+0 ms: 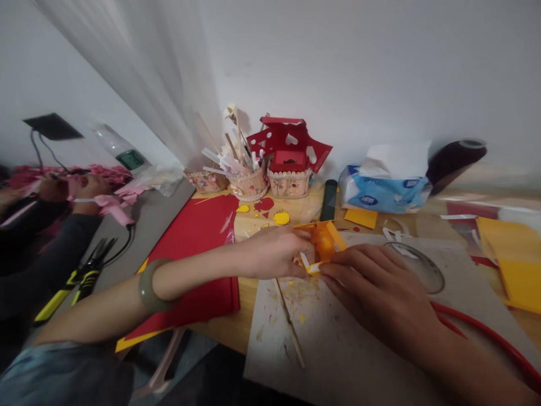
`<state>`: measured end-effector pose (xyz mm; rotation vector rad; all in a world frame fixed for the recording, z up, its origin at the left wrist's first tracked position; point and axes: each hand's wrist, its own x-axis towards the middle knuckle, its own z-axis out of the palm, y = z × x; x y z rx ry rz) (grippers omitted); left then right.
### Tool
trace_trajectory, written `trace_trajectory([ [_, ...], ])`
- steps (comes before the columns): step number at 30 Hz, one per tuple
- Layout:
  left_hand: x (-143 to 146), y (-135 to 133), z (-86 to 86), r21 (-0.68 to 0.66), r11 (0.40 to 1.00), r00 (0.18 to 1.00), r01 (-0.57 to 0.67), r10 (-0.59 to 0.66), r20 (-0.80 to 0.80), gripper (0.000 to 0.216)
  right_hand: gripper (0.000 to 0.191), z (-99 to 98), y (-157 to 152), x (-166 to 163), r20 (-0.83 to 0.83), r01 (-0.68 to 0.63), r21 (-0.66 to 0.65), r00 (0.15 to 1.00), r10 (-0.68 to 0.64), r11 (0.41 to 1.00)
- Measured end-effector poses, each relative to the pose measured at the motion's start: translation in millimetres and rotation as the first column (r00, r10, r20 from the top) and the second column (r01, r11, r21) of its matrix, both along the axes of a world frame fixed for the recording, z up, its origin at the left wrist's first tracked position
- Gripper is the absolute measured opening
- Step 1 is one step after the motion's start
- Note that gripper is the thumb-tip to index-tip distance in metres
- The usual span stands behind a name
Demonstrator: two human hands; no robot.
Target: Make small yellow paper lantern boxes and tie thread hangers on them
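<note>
A small orange paper craft piece (324, 243) with white strips lies on a grey cardboard work mat (338, 344). My left hand (274, 254), with a green bangle on its wrist, pinches the piece from the left with curled fingers. My right hand (376, 290) comes in from the right, its fingertips pressed on the piece's lower edge. A thin wooden stick (289, 322) lies on the mat just below both hands.
Red paper sheets (194, 259) lie left; yellow sheets (515, 254) right. Popsicle-stick holders and a red paper house (289, 152) stand by the wall, beside a tissue pack (382, 189) and a black tube (328, 200). Another person's hands (71, 189) handle pink ribbon at far left, near scissors (91, 268).
</note>
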<state>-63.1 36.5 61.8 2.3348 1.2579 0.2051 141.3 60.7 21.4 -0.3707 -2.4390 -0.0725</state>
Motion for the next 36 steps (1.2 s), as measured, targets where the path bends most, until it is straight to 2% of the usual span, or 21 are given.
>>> trace_trajectory([
  [5,2.1,1.4,-5.1,-0.028,0.999,0.999,-0.038,0.038,0.022,0.013,0.021,4.2,-2.9,-0.6,0.038,-0.033,0.016,0.999,0.033,0.999],
  [11,5.1,3.1,-2.1,-0.073,0.994,0.997,-0.082,0.082,-0.001,0.013,0.038,16.4,-4.2,-3.4,0.124,-0.021,0.132,0.992,0.004,0.991],
  [25,12.7,6.1,5.7,-0.088,0.989,0.984,-0.116,0.102,-0.149,0.019,0.036,15.3,-1.6,-5.1,0.192,-0.012,0.128,0.981,-0.012,0.992],
  [31,12.9,5.8,6.5,-0.100,0.988,0.988,-0.115,0.104,-0.116,0.015,0.034,12.7,-0.6,-5.3,0.175,-0.017,0.110,0.985,-0.002,0.994],
  [36,13.9,5.4,6.1,-0.059,0.992,0.985,-0.110,0.101,-0.143,0.015,0.026,8.4,1.4,-5.0,0.176,-0.017,0.090,0.984,0.001,0.996],
])
